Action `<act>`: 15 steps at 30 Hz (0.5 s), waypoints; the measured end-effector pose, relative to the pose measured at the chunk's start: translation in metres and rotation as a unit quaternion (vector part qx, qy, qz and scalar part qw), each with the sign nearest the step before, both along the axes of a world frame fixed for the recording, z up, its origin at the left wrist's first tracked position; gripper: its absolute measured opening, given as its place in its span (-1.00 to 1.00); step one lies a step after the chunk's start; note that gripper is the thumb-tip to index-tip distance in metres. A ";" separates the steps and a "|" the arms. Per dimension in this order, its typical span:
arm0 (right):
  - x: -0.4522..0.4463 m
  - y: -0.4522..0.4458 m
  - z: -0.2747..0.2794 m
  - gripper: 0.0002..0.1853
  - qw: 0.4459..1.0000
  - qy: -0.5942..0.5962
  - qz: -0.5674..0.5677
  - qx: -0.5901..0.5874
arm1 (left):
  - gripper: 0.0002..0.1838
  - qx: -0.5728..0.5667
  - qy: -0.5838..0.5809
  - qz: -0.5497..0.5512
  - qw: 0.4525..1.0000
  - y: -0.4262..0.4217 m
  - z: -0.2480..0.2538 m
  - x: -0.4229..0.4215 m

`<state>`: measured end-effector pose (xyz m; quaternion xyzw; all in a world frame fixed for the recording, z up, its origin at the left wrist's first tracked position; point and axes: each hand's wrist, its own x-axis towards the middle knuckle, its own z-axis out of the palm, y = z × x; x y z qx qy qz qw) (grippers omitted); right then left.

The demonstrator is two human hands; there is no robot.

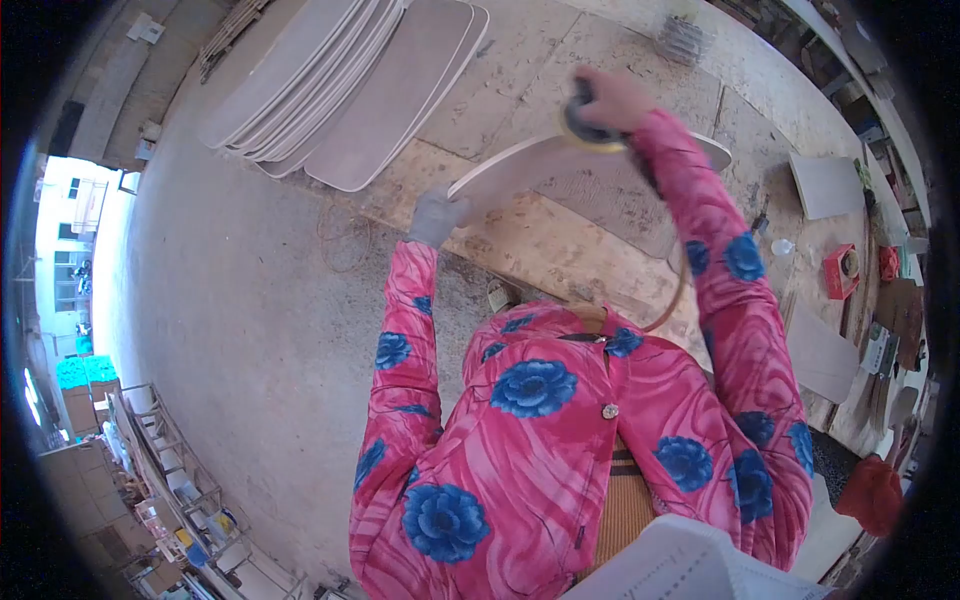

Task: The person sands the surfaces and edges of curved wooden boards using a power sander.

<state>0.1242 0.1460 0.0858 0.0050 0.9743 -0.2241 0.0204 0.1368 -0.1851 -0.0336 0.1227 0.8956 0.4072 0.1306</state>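
Observation:
My left hand (437, 216), in a grey glove, grips the near left end of a long board (520, 172) with rounded ends. The board is tilted up on edge above the worktable (560, 245). My right hand (618, 102) is closed around a dark sander (586, 122) with a yellowish rim, blurred by motion. Its pad appears to meet the board's upper edge, though the exact contact is hard to see. A brownish hose (672, 300) hangs below my right forearm.
Several similar rounded boards (390, 95) lie stacked at the upper left. A greyish bundle (685, 40) lies at the back. On the right are flat panels (825, 186), a red box (841, 271) with a roll, and a red cloth (872, 496). A metal rack (175, 465) stands at lower left.

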 end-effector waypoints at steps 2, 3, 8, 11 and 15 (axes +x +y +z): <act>0.000 0.076 -0.020 -0.29 0.997 0.007 -0.055 0.058 | -0.61 0.012 0.028 0.003 1.000 -0.005 -0.031 -0.012; 0.006 0.109 -0.026 -0.27 0.995 0.022 -0.086 0.055 | -0.60 0.022 0.055 0.008 0.998 -0.008 -0.043 -0.014; 0.018 0.156 -0.019 -0.27 0.993 -0.040 -0.102 0.051 | -0.60 0.031 0.031 -0.007 0.999 -0.002 -0.027 -0.009; 0.005 0.111 -0.021 -0.36 0.997 0.017 -0.048 0.065 | -0.60 0.042 0.029 -0.006 0.999 -0.002 -0.031 -0.012; -0.011 -0.015 -0.010 -0.37 0.999 0.025 0.041 0.023 | -0.61 0.020 0.030 -0.004 0.999 0.002 -0.012 -0.005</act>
